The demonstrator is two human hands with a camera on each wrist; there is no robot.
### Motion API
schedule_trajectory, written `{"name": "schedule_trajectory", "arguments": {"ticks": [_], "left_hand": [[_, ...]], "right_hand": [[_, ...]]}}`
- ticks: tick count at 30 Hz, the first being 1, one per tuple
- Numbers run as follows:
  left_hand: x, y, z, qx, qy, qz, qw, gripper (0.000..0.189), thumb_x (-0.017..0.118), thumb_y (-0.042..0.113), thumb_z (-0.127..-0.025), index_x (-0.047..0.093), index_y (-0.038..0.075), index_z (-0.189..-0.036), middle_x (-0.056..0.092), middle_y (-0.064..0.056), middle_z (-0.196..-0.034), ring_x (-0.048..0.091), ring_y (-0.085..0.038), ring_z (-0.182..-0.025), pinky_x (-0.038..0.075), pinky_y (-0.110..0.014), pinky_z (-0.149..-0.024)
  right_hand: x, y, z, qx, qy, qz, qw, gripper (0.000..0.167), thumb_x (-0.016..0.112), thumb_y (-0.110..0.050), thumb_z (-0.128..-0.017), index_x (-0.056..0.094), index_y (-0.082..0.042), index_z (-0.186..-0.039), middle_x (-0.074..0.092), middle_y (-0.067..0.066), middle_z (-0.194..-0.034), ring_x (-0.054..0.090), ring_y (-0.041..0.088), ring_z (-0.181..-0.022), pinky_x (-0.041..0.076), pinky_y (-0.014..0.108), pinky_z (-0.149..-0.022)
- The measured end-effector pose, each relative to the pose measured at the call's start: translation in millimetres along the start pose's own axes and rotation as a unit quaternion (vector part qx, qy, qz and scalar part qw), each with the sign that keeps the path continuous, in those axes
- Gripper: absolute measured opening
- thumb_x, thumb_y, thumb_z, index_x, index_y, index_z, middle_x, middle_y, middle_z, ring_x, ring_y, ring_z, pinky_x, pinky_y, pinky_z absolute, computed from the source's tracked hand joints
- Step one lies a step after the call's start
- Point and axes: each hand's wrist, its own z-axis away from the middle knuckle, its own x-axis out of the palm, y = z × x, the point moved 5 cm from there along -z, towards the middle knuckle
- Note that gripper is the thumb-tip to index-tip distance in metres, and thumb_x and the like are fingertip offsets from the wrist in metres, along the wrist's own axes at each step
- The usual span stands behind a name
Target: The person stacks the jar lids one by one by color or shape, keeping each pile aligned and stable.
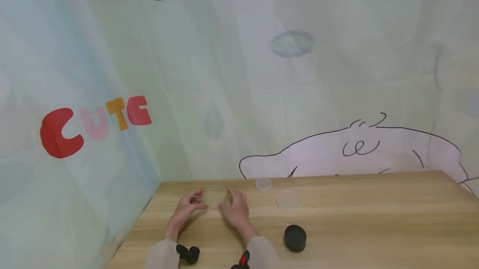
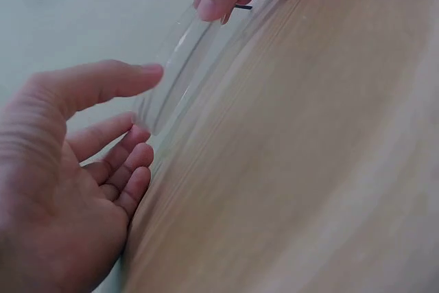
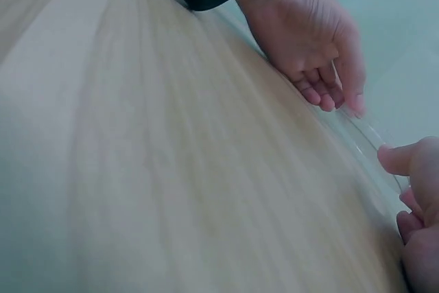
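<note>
Left hand, right hand | pinch clear dish — faint, rim part-hidden

Left sleeve: pale beige, plain, long, ends near wrist. Right sleeve: matching pale beige. Left wrist unit: black, compact, rounded lobes; right wrist view shows dark, smooth, round-edged casing. Right wrist unit: black, partly cut off by frame edge, carries red marking. Left grip, right grip: bare hands, ungloved.
</note>
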Motion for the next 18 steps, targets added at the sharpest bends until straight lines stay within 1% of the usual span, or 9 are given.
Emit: {"name": "schedule_trajectory", "arguments": {"ticks": [2,5,6,8,10,13,15,18], "left_hand": [[3.7,1.3,0.7,0.004,0.003,0.024,0.9997,0.061,0.07,-0.001,-0.083,0.047,-0.009,-0.138,0.05,-0.027,-0.141,0.054,-0.028,-0.113,0.044,-0.015,-0.081],[11.3,2.5,-0.5,0.009,-0.001,0.065,0.9978,0.06,0.067,-0.002,-0.084,0.045,-0.011,-0.138,0.045,-0.028,-0.145,0.048,-0.037,-0.127,0.044,-0.012,-0.084],[13.6,2.5,-1.2,0.009,-0.003,0.08,0.9968,0.059,0.066,-0.002,-0.084,0.044,-0.011,-0.139,0.044,-0.028,-0.146,0.046,-0.038,-0.13,0.044,-0.012,-0.084],[17.2,2.2,-2.4,0.008,-0.012,0.111,0.9937,0.059,0.065,-0.003,-0.086,0.042,-0.012,-0.14,0.042,-0.03,-0.147,0.046,-0.036,-0.132,0.045,-0.013,-0.086],[18.3,1.5,-2.7,0.001,-0.019,0.142,0.9896,0.059,0.062,-0.004,-0.087,0.041,-0.011,-0.141,0.043,-0.031,-0.145,0.053,-0.03,-0.127,0.048,-0.014,-0.086],[17.2,2.4,-1.4,-0.009,-0.036,0.185,0.9821,0.058,0.06,-0.005,-0.089,0.038,-0.011,-0.142,0.043,-0.034,-0.143,0.062,-0.017,-0.112,0.05,-0.016,-0.085],[16.2,4.2,-0.6,-0.012,-0.05,0.194,0.9795,0.059,0.061,-0.004,-0.089,0.036,-0.012,-0.142,0.044,-0.034,-0.141,0.065,-0.01,-0.104,0.051,-0.017,-0.085],[14.4,9.4,0.2,-0.012,-0.063,0.2,0.9777,0.062,0.064,-0.001,-0.088,0.034,-0.014,-0.141,0.053,-0.03,-0.134,0.066,-0.007,-0.099,0.052,-0.018,-0.085]], "right_hand": [[-3.2,2.3,1.8,-0.002,0.008,-0.014,0.9999,0.056,0.075,-0.017,-0.081,0.056,-0.005,-0.133,0.063,0.013,-0.125,0.054,0.035,-0.12,0.044,0.053,-0.101],[-8.8,4.9,2.5,-0.001,0.018,-0.032,0.9993,0.054,0.076,-0.014,-0.081,0.058,-0.001,-0.13,0.064,0.016,-0.124,0.054,0.038,-0.119,0.043,0.053,-0.102],[-10.1,5.6,2.0,0.0,0.02,-0.039,0.9991,0.053,0.076,-0.013,-0.081,0.058,0.0,-0.129,0.064,0.017,-0.124,0.054,0.038,-0.118,0.043,0.053,-0.102],[-12.3,5.5,0.7,0.0,0.022,-0.05,0.9985,0.052,0.076,-0.011,-0.081,0.058,0.003,-0.128,0.064,0.019,-0.123,0.054,0.039,-0.118,0.043,0.054,-0.103],[-13.4,4.5,-0.7,-0.002,0.02,-0.058,0.9981,0.052,0.075,-0.011,-0.082,0.057,0.004,-0.128,0.064,0.02,-0.124,0.054,0.04,-0.118,0.042,0.054,-0.103],[-13.6,2.9,-1.5,-0.006,0.012,-0.072,0.9973,0.052,0.075,-0.012,-0.083,0.057,0.005,-0.128,0.063,0.021,-0.124,0.054,0.04,-0.118,0.043,0.053,-0.103],[-14.2,2.5,-0.7,0.001,0.007,-0.092,0.9957,0.052,0.074,-0.011,-0.083,0.056,0.005,-0.129,0.062,0.022,-0.124,0.054,0.041,-0.118,0.045,0.053,-0.1],[-16.0,0.6,0.9,0.012,-0.001,-0.124,0.9922,0.054,0.074,-0.008,-0.083,0.054,0.007,-0.131,0.06,0.024,-0.124,0.056,0.04,-0.114,0.049,0.05,-0.096]]}}
